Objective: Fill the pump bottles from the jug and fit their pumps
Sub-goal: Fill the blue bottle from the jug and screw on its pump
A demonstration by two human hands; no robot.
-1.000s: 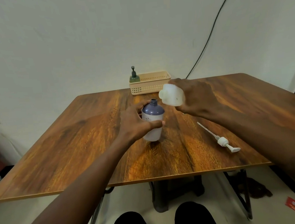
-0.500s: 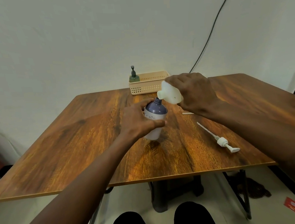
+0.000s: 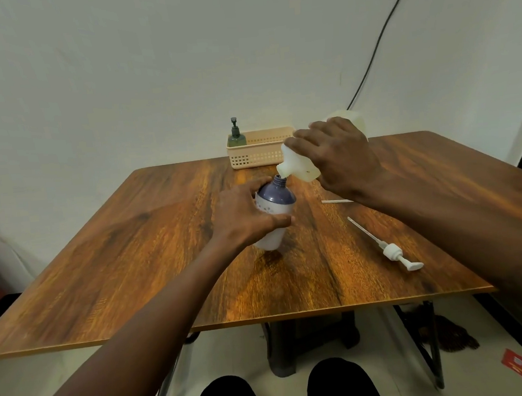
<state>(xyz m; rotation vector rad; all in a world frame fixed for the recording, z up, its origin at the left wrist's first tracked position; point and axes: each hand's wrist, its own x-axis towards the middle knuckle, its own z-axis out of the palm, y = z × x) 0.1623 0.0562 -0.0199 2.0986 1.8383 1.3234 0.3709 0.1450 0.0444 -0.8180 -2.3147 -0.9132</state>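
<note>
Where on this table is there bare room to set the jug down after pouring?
Free: the table's whole left half beyond the left hand, and the far right corner. Crowded: around the purple bottle, and toward the white pump on the right; the basket fills the far middle.

Honestly nothing readable here. The bottle has a pale label with some small dark specks or a print on it, but it's way too small and blurry to make out any words or brand. There's a red card on the floor with a lighter patch that could be print, also unreadable. The jug shows no label at all from this side.
</note>
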